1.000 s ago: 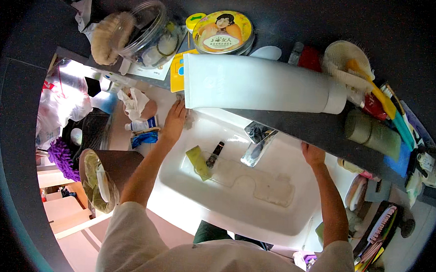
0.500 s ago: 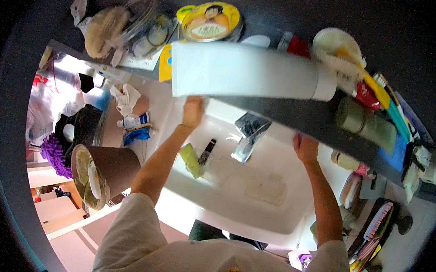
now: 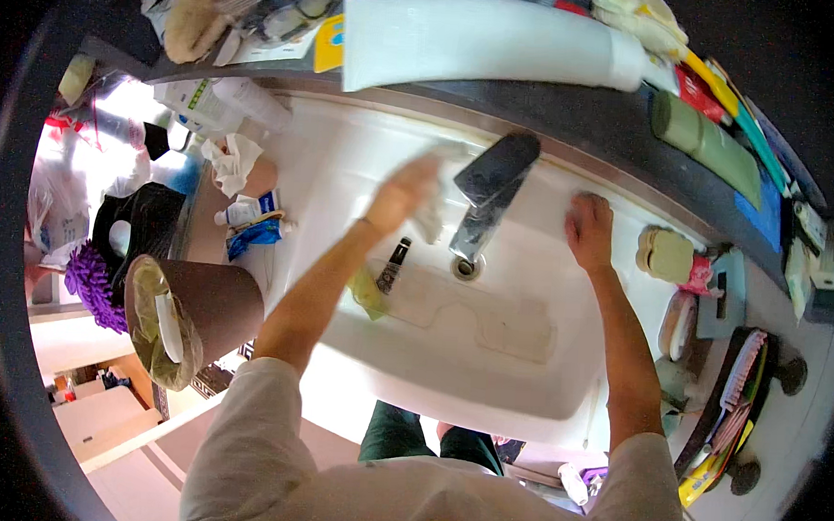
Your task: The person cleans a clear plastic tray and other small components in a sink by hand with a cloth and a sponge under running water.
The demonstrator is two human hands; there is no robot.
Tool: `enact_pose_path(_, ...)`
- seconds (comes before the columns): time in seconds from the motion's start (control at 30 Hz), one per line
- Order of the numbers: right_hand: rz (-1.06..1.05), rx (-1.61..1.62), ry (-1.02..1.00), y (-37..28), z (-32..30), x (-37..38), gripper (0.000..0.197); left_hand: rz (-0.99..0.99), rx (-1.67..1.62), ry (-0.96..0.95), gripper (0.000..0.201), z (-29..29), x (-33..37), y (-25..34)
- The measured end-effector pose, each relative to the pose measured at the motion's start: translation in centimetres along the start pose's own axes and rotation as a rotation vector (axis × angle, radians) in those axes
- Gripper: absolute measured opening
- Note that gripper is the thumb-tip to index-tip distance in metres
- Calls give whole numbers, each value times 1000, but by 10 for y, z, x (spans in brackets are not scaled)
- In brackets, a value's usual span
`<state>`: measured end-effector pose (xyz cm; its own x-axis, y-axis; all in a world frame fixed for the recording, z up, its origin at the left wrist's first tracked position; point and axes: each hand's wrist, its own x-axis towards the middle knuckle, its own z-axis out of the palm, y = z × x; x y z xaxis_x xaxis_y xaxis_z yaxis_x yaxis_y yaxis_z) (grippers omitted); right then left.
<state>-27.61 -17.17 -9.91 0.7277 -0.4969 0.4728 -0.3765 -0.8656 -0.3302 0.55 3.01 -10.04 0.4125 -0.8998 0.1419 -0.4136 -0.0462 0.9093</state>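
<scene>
My left hand [image 3: 403,196], blurred by motion, is closed on a limp whitish cloth-like piece [image 3: 429,203] over the white sink [image 3: 448,380], just left of the dark tap [image 3: 499,175]. To the tap's right, near the back of the basin, my right hand [image 3: 588,230] has its fingers curled in; whether anything is inside is hidden. A small black tube [image 3: 394,266] and a yellow-green packet [image 3: 366,294] lie in the basin below my left hand. The drain [image 3: 466,268] shows under the tap's end.
A dark shelf [image 3: 538,111] crosses behind the sink, bearing a large white tube [image 3: 485,42] and toiletries. On the left stands a brown bin [image 3: 212,311]. Soap [image 3: 667,255] and a brush holder [image 3: 735,400] are at the right.
The view has shifted, showing more of the sink and tap. My left hand has come from the shelf edge toward the tap, with the whitish piece now visible in it. My right hand stays curled.
</scene>
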Motion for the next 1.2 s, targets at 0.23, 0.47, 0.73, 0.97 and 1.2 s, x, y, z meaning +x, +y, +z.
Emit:
enact_pose_path(0.23,403,404,80,-54,3,-28,25,156,669,459,24,-21,24,-22)
enact_pose_path(0.47,470,626,22,-105,8,-72,20,-244,-858,241,27,75,9,9)
enact_pose_path(0.73,722,961,73,-132,25,-50,41,288,425,196,31,112,-20,50)
enact_pose_path(0.97,737,693,-2,-114,27,-35,54,-40,-85,106,27,144,-35,73)
enact_pose_path(1.2,281,215,85,-55,3,25,41,-303,-331,213,24,105,-64,52)
